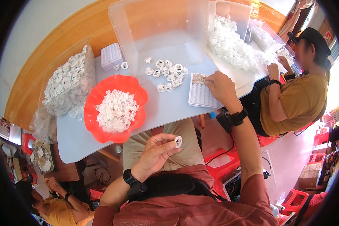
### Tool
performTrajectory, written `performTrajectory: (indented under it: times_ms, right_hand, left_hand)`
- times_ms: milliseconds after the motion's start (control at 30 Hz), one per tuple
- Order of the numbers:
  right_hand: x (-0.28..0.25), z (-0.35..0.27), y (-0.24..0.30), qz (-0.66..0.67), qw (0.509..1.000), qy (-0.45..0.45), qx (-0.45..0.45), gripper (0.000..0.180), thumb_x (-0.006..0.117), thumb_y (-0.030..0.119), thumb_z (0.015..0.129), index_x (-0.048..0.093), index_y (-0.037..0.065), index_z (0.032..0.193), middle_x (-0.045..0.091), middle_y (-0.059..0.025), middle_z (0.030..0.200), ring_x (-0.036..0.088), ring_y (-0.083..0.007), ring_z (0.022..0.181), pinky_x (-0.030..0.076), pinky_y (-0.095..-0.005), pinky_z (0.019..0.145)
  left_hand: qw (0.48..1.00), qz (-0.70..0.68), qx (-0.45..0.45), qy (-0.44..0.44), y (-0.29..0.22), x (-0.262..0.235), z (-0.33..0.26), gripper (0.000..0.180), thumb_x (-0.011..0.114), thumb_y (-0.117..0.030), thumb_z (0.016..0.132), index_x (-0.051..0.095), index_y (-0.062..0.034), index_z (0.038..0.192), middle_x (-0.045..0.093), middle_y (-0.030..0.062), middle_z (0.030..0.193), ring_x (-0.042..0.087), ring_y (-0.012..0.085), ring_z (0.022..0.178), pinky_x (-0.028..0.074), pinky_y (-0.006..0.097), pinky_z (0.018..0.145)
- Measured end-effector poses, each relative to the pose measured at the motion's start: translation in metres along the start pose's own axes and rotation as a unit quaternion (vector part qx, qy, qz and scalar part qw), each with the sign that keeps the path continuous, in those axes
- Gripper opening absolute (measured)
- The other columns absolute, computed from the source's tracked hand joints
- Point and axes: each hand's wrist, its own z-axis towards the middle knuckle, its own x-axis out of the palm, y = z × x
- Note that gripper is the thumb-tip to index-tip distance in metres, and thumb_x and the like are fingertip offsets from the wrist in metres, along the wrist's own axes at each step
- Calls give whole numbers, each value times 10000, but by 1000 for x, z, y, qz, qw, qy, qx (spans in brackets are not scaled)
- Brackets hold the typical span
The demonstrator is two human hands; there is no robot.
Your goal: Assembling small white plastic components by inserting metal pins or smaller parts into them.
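My left hand (156,152) is in front of me above my lap, with thumb and fingers pinching a round white plastic part (178,141) that has a dark spot in its middle. Over to the right, my right hand (220,87) reaches to a white tray (202,101) of small round pockets. Its fingers are pinched together beside the small tan round pieces (198,78) in the tray's far rows. Whatever may be between those fingertips is hidden. Several finished-looking round white parts (171,77) lie loose on the table beyond the tray's left side.
A red scalloped bowl (89,109) of small white pieces stands at the table's (73,145) near left. Clear bins (88,62) hold white parts; another clear bin (158,34) stands behind. Stacked white trays (111,54) sit at back left. Co-workers (295,94) sit right and lower left.
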Motion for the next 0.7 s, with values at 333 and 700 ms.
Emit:
performTrajectory:
  times_ms: [333,700]
  right_hand:
    - [-9,-28,11,93,989,-97,-60,154,587,147,898,687,43,950,654,-159,922,635,-374,833,503,-426,719]
    - [-4,-102,45,568,818,66,53,101,720,0,853,709,-22,950,691,-10,848,606,-65,755,498,-219,689]
  left_hand:
    - [1000,-6,11,10,1,-5,1,209,660,-19,907,648,-8,1115,690,118,1083,683,198,991,600,352,885]
    - [1000,-4,8,16,1,-1,0,205,652,-19,913,645,-11,1117,689,117,1086,684,194,991,601,349,882]
